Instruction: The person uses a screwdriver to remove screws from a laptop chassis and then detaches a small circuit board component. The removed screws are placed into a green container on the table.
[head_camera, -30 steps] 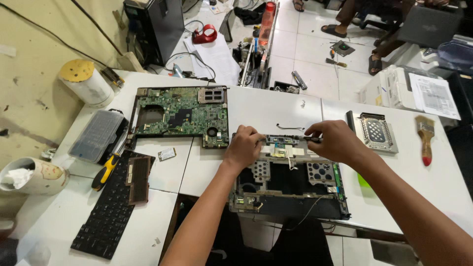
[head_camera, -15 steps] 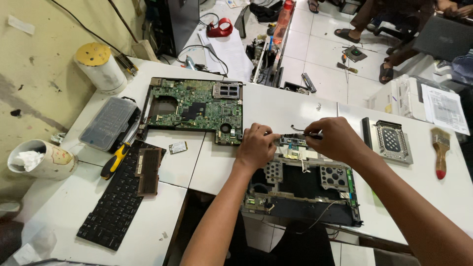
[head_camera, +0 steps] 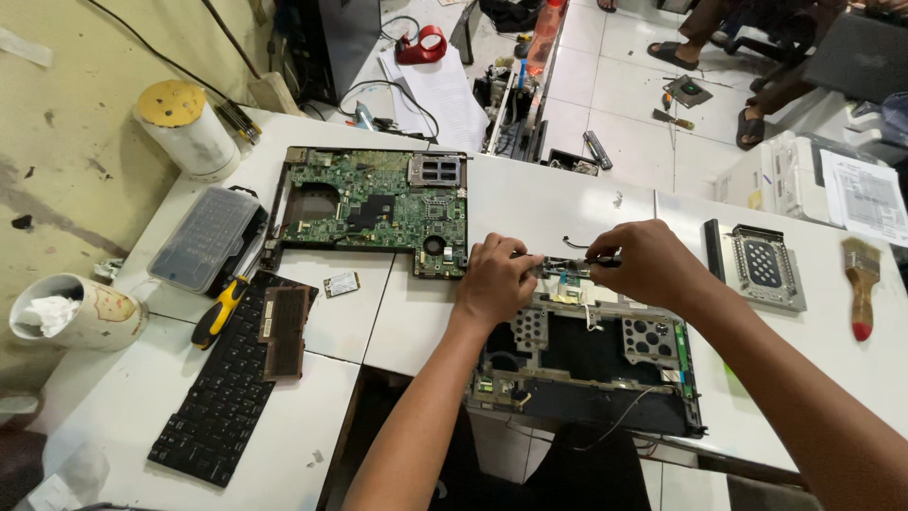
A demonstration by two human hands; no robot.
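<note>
Both hands, left hand and right hand, pinch the small board between them.

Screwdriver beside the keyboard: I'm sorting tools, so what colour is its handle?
Yellow and black screwdriver, in the head view.

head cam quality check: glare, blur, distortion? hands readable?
Head view: even, soft light, faint shadows, no harsh glare on the white table. Left hand, right hand and laptop base are sharp. Wide-angle bending shows at the edges; far floor clutter is small, hard to read.
</note>
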